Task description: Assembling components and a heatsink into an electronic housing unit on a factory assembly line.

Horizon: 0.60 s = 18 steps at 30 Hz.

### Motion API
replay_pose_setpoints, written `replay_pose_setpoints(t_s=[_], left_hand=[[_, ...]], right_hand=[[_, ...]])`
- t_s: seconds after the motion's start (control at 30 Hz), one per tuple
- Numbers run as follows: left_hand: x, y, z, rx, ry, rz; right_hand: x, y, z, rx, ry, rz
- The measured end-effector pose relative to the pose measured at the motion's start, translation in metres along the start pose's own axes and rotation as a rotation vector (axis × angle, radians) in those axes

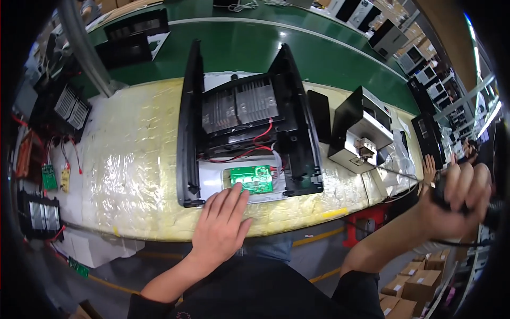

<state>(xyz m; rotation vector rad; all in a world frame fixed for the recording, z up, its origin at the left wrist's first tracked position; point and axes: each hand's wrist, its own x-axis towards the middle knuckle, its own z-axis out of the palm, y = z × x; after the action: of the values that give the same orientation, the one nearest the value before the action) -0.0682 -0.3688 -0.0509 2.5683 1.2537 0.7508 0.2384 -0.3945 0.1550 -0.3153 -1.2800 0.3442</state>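
Observation:
On the bench in front of me lies an opened black appliance housing with two upright side walls. Inside it sit grey finned heat sinks and red wires. A green circuit board rests in a pale recess at the housing's near end. My left hand lies with its fingers stretched out, the fingertips at the board's left edge. Raised at the far right, my right hand is wrapped round a black handheld tool, its exact kind partly hidden by the fingers.
A silver-and-black box with a small metal mechanism stands right of the housing, beside a black flat panel. More heat-sink units and small boards lie at the left. Behind runs a green conveyor. Another person's hand shows at right.

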Motion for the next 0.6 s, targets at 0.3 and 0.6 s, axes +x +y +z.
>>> replay_pose_setpoints(t_s=[0.3, 0.6], left_hand=[[0.001, 0.012, -0.006, 0.001, -0.024, 0.022], [0.002, 0.015, -0.004, -0.053, 0.038, 0.053]], right_hand=[[-0.075, 0.073, 0.109, 0.014, -0.175, 0.157], [-0.093, 0.094, 0.107, -0.231, -0.128, 0.419]])
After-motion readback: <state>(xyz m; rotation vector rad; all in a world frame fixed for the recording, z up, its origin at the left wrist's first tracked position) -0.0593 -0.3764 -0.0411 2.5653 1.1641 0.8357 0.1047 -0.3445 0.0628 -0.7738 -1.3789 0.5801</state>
